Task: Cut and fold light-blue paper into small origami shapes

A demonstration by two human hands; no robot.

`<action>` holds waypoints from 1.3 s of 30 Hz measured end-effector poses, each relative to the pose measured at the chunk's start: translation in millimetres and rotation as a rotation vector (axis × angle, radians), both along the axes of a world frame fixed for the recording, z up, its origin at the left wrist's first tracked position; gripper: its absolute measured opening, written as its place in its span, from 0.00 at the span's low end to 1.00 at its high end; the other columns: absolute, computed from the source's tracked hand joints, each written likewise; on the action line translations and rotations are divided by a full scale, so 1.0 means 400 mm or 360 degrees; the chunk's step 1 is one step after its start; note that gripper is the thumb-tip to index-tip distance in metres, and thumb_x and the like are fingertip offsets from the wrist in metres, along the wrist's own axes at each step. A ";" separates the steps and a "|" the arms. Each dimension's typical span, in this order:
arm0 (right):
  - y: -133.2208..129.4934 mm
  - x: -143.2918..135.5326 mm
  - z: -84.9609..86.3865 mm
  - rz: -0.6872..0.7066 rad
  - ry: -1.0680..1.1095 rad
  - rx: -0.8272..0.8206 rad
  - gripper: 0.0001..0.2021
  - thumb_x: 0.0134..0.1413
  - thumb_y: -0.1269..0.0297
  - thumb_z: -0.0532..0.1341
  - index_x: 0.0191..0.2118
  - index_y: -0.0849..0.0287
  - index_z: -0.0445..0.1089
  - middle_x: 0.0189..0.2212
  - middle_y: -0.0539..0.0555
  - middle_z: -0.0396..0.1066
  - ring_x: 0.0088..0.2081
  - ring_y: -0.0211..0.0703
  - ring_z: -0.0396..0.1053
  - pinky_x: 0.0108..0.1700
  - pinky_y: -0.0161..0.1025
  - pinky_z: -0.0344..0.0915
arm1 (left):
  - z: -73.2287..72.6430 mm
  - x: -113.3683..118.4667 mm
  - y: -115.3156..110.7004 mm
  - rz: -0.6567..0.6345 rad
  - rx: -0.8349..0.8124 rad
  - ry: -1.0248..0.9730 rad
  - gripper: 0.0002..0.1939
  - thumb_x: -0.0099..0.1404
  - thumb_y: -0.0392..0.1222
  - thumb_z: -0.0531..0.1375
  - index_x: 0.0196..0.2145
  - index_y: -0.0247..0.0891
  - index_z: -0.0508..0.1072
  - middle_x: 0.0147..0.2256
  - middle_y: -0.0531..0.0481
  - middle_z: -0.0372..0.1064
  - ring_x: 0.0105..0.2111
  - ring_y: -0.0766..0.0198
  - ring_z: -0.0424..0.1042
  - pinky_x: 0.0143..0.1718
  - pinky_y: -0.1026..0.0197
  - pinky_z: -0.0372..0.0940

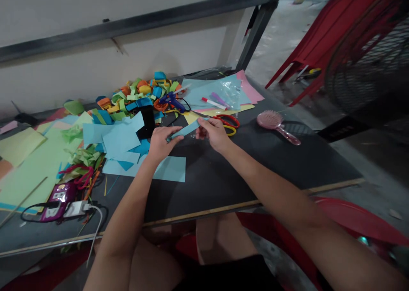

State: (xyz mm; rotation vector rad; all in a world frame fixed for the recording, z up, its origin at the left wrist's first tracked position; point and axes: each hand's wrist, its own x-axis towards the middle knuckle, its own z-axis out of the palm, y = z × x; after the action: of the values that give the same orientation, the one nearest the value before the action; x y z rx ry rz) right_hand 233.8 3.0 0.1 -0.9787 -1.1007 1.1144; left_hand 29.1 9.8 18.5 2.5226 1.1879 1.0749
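Observation:
A narrow light-blue paper strip [188,129] is stretched between my two hands above the dark tabletop. My left hand [163,141] pinches its left end between thumb and fingers. At the other end, my right hand [213,132] grips the strip near its tip. Scissors with red and yellow handles [230,125] lie just behind my right hand. Left of my left hand are light-blue paper pieces [123,135] and a black object [147,121]. A light-blue sheet [171,168] lies flat below my hands, partly covered by my left forearm.
Behind sits a pile of folded colored paper pieces [137,96] with a blue glue gun [174,100]. A pink hairbrush [271,121] lies at right, near a fan [370,56]. A purple power strip [59,201] with cords is at left. A red marker [214,103] rests on paper sheets.

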 end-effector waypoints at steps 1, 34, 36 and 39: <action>0.001 -0.002 0.000 0.0009 0.0024 -0.0031 0.25 0.45 0.39 0.67 0.20 0.59 0.69 0.16 0.51 0.70 0.16 0.34 0.65 0.16 0.32 0.58 | -0.004 -0.002 0.001 0.0001 0.0093 0.0068 0.16 0.65 0.49 0.64 0.48 0.42 0.77 0.39 0.47 0.80 0.40 0.57 0.77 0.47 0.55 0.65; -0.055 0.008 0.004 -0.0174 -0.0913 0.1155 0.09 0.55 0.56 0.64 0.36 0.53 0.79 0.32 0.54 0.80 0.31 0.44 0.77 0.35 0.41 0.71 | -0.010 0.019 -0.035 0.0223 0.0904 0.0031 0.16 0.72 0.38 0.53 0.28 0.43 0.75 0.38 0.47 0.80 0.45 0.58 0.75 0.46 0.51 0.70; -0.056 0.006 0.003 -0.0163 -0.0931 0.1265 0.08 0.56 0.58 0.64 0.36 0.53 0.80 0.31 0.54 0.80 0.29 0.42 0.76 0.32 0.39 0.70 | -0.012 0.018 -0.027 0.0276 0.1003 0.0017 0.16 0.71 0.37 0.53 0.27 0.43 0.75 0.35 0.47 0.79 0.40 0.58 0.75 0.42 0.53 0.69; -0.054 0.001 0.000 -0.0169 -0.0994 0.1465 0.05 0.56 0.62 0.65 0.34 0.53 0.79 0.25 0.52 0.78 0.23 0.39 0.72 0.26 0.36 0.65 | -0.018 0.015 -0.017 0.0230 0.1004 -0.0020 0.16 0.71 0.36 0.53 0.26 0.42 0.72 0.29 0.47 0.76 0.31 0.62 0.73 0.34 0.57 0.66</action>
State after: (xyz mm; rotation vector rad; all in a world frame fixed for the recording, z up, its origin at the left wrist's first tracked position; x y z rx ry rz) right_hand 234.3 -18.5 0.0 -0.6119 -1.8016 0.1053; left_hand 35.0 2.9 11.4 2.8881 1.1821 1.7280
